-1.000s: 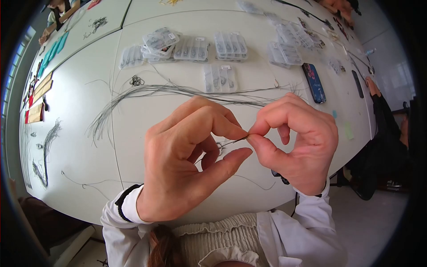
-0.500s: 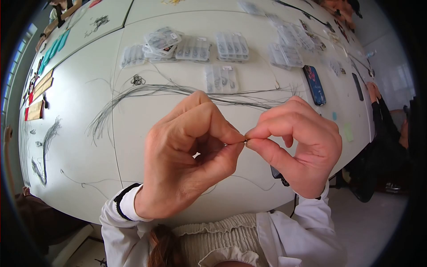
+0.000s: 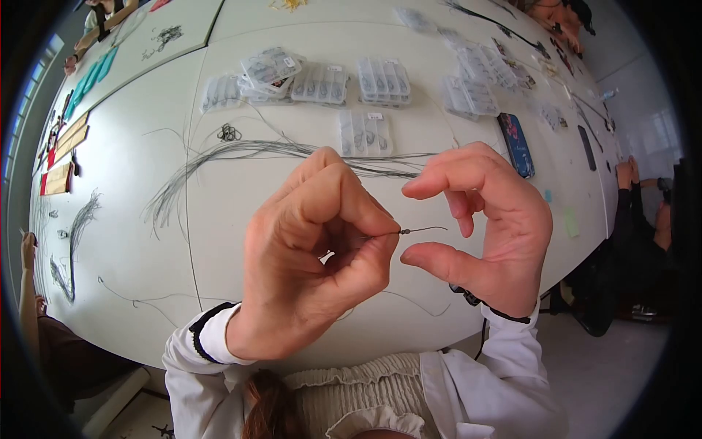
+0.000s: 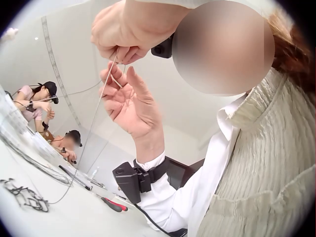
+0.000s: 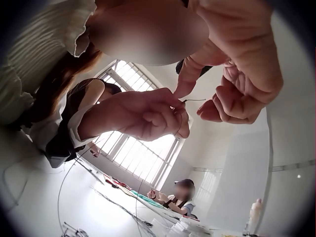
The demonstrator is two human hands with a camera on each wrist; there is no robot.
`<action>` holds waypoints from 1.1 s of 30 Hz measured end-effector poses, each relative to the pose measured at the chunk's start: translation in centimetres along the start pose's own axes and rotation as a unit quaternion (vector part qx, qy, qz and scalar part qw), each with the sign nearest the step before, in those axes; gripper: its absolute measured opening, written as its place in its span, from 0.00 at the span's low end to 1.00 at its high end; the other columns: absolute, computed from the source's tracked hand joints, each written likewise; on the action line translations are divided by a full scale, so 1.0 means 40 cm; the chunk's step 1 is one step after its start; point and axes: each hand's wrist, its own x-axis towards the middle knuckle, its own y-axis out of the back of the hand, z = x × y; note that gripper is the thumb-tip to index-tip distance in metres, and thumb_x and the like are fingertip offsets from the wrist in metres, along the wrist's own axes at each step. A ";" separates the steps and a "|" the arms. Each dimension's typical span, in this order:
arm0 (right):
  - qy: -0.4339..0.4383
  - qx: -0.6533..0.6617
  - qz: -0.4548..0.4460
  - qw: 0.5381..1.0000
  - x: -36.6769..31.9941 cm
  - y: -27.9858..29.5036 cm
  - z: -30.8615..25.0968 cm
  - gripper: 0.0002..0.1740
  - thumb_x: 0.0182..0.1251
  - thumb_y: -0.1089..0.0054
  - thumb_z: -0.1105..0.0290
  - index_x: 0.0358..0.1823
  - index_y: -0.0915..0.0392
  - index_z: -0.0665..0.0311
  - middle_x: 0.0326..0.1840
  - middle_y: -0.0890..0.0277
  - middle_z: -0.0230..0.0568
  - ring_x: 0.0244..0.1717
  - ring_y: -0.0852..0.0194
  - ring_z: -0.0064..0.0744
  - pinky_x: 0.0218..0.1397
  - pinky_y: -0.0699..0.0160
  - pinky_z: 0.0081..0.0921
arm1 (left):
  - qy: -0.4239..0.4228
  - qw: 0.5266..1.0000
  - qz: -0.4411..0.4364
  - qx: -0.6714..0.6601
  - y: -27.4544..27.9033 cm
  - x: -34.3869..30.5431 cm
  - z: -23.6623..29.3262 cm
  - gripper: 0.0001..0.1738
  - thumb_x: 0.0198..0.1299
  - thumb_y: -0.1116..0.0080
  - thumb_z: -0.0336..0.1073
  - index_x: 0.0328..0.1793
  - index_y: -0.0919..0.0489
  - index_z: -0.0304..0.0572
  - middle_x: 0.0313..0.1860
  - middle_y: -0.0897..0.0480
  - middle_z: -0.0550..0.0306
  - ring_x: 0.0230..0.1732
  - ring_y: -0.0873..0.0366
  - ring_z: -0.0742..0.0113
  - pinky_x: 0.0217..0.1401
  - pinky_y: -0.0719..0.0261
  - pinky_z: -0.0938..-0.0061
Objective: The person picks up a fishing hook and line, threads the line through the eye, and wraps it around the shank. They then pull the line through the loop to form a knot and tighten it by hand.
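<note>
The left hand (image 3: 314,256) pinches a dark thin line between thumb and forefinger; a small knot (image 3: 404,232) shows just past the fingertips, and a short end of line (image 3: 431,228) sticks out to the right. Around that end, without touching it, the right hand (image 3: 490,234) stands with thumb and forefinger spread apart. In the right wrist view the short end (image 5: 196,99) points from the left hand (image 5: 143,116) toward the right hand (image 5: 242,69). A pale line (image 4: 98,106) hangs down from the left hand (image 4: 138,29) in the left wrist view.
Beyond the hands lie a long bundle of dark lines (image 3: 241,148), clear plastic boxes (image 3: 365,134), a coil of line (image 3: 229,132) and a phone (image 3: 516,145). A loose line (image 3: 157,301) lies at the left front. Other people sit around the table (image 3: 131,219).
The right thumb and forefinger have parted and let go of the line, baring the knot and short end. Earlier the left fingers closed together from a looser hold.
</note>
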 end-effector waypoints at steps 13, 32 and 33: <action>-0.040 0.124 -0.081 0.988 0.017 -0.004 0.046 0.07 0.45 0.29 0.75 0.24 0.20 0.61 0.29 0.24 0.27 0.23 0.39 0.15 0.24 0.44 0.15 | 0.034 0.993 0.025 -0.110 -0.009 0.000 0.001 0.04 0.47 0.42 0.23 0.27 0.26 0.36 0.29 0.29 0.59 0.32 0.36 0.75 0.33 0.36 0.83; -0.034 0.084 -0.115 0.989 0.007 -0.009 0.024 0.07 0.47 0.32 0.78 0.27 0.20 0.60 0.24 0.24 0.26 0.25 0.31 0.18 0.26 0.37 0.18 | -0.078 0.995 0.021 0.065 -0.002 -0.003 0.005 0.07 0.42 0.42 0.18 0.26 0.26 0.36 0.27 0.30 0.59 0.31 0.37 0.73 0.32 0.34 0.82; -0.040 0.090 -0.088 0.991 0.000 -0.018 0.021 0.07 0.47 0.32 0.78 0.28 0.20 0.60 0.23 0.24 0.26 0.24 0.33 0.18 0.23 0.38 0.18 | -0.114 0.987 0.023 0.115 0.000 -0.003 0.006 0.08 0.41 0.43 0.17 0.27 0.26 0.36 0.26 0.31 0.59 0.30 0.37 0.73 0.31 0.34 0.82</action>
